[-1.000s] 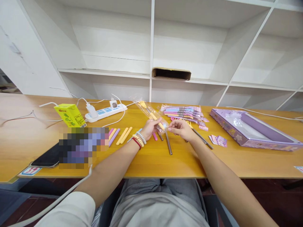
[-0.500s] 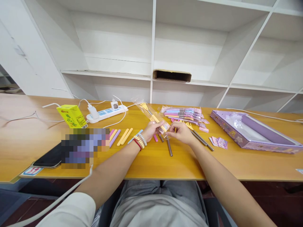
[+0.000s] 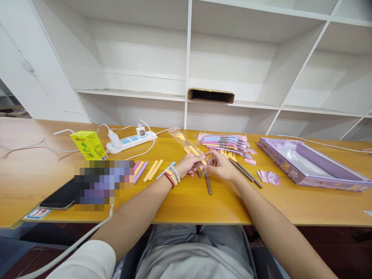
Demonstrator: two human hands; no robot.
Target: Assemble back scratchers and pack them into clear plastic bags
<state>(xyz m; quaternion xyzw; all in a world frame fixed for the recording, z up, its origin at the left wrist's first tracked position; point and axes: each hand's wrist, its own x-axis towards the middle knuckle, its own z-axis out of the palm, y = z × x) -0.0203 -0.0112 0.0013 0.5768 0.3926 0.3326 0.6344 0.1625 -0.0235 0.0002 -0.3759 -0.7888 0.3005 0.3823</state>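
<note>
Between my hands is a yellow back scratcher (image 3: 192, 149) inside a clear plastic bag (image 3: 172, 133), its claw end pointing away from me. My left hand (image 3: 187, 166) grips the bagged handle from the left. The fingers of my right hand (image 3: 220, 166) pinch the bag's near end. Below them on the table lies a metal rod (image 3: 208, 185), its far end hidden by the hands. Unbagged back scratchers (image 3: 243, 170) with metal shafts lie just right of my right hand. Yellow handle sleeves (image 3: 153, 170) lie left of my left hand, near a blue one (image 3: 166, 170).
Bagged back scratchers (image 3: 225, 140) are piled behind my right hand. Small purple cards (image 3: 269, 176) and a purple box (image 3: 305, 179) lie to the right. Leftward are a power strip (image 3: 132, 142), a yellow-green carton (image 3: 88, 145) and a phone (image 3: 58, 193). White shelves (image 3: 232, 58) rise behind.
My right hand has shifted slightly left, closer to the handle's near end and my left hand. The back scratcher stays in the bag, at almost the same place.
</note>
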